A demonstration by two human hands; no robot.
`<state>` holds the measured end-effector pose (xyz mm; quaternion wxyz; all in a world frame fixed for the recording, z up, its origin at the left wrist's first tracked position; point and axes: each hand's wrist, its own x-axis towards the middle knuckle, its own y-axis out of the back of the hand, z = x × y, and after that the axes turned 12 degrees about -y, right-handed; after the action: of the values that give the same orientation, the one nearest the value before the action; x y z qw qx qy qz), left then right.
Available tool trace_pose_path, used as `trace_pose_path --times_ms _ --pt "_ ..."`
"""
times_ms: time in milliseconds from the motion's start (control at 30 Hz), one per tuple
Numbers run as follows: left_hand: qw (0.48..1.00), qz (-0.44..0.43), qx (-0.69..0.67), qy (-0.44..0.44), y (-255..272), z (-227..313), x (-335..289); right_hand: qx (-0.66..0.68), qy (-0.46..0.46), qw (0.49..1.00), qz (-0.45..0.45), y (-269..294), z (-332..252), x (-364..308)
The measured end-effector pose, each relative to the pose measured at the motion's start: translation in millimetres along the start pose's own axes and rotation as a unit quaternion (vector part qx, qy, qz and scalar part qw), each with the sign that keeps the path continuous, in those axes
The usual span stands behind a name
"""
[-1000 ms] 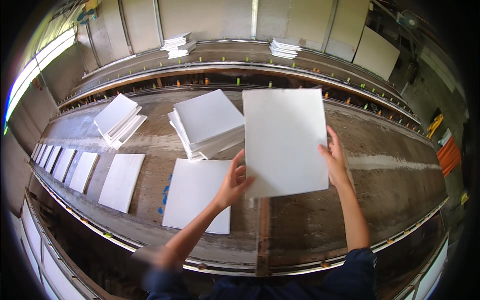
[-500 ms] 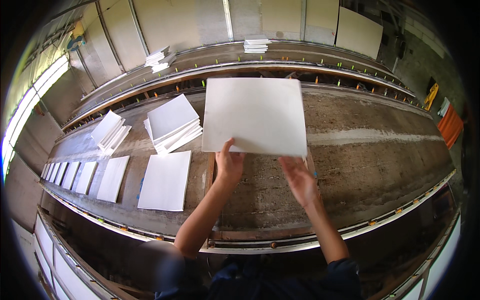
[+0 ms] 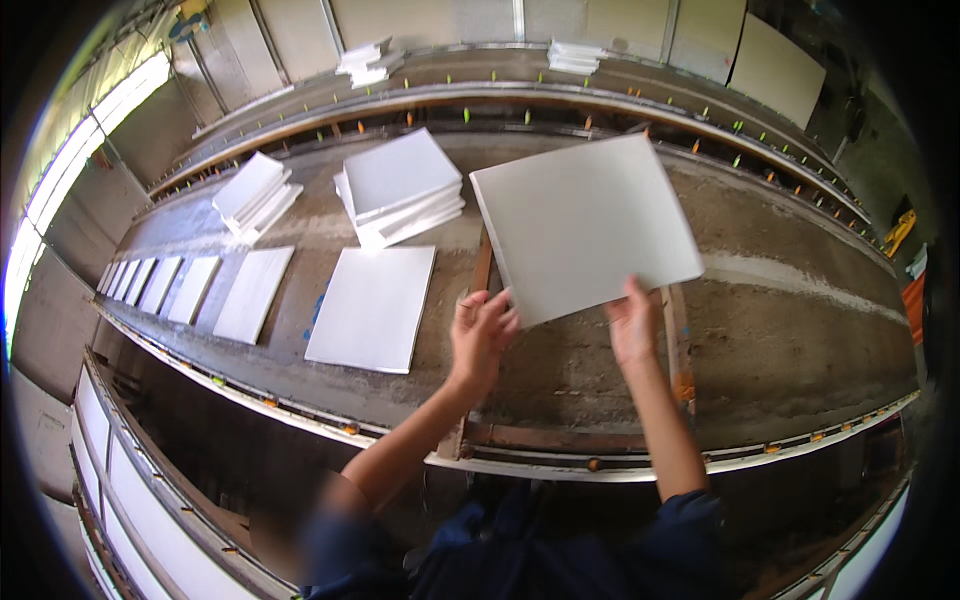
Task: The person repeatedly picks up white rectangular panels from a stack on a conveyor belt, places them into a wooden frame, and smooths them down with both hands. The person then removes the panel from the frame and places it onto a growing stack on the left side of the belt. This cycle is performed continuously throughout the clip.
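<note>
A white rectangular board (image 3: 585,225) is held up tilted above the work table. My right hand (image 3: 633,325) grips its near edge, thumb on the upper face and the other fingers hidden beneath. By the board's near left corner is my left hand (image 3: 482,335), slightly blurred, its fingers apart; whether they touch the edge is hard to tell. A single white board (image 3: 372,308) lies flat on the table to the left of my hands. Behind it stands an uneven stack of white boards (image 3: 405,175).
The long brown-grey table (image 3: 800,340) has a metal near rail (image 3: 560,467). Another stack of boards (image 3: 255,195) and a row of single boards (image 3: 252,295) lie left. A second long table (image 3: 450,85) runs behind, bearing small stacks (image 3: 575,57). Orange cloth (image 3: 914,308) hangs far right.
The board has turned clockwise and tilted. My right hand, open before, now grips its near edge. My left hand has released its thumb grip and shifted to the corner. The view has shifted.
</note>
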<state>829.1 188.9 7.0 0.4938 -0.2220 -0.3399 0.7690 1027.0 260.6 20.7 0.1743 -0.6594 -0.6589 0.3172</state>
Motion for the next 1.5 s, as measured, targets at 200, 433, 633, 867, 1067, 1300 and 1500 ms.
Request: trace_pose_path --times_ms 200,433,633,867,1067,1300,1500 --pt "0.953 -0.054 0.286 -0.088 87.6 70.9 10.6 -0.234 0.021 0.953 0.191 46.4 -39.5 22.2" --pt "0.659 -0.31 0.662 -0.178 77.3 42.5 55.2 -0.447 -0.054 0.884 0.122 92.3 11.8 63.4" --pt "0.469 -0.405 0.753 -0.223 70.6 6.2 72.3 -0.472 -0.059 0.869 0.135 79.4 25.8 62.8" --pt "0.446 -0.431 0.764 -0.177 62.2 -13.4 79.2 -0.472 -0.062 0.866 0.154 91.0 33.0 67.2" --pt "0.449 -0.427 0.765 -0.176 61.4 -20.5 75.9 -0.459 -0.067 0.876 0.129 84.8 37.8 64.3" --pt "0.471 -0.412 0.753 -0.204 63.6 -26.8 73.5 -0.461 -0.044 0.879 0.116 91.7 43.0 66.5" --pt "0.462 -0.397 0.763 -0.216 63.2 -27.9 72.2 -0.459 -0.042 0.877 0.136 86.2 45.0 63.0"
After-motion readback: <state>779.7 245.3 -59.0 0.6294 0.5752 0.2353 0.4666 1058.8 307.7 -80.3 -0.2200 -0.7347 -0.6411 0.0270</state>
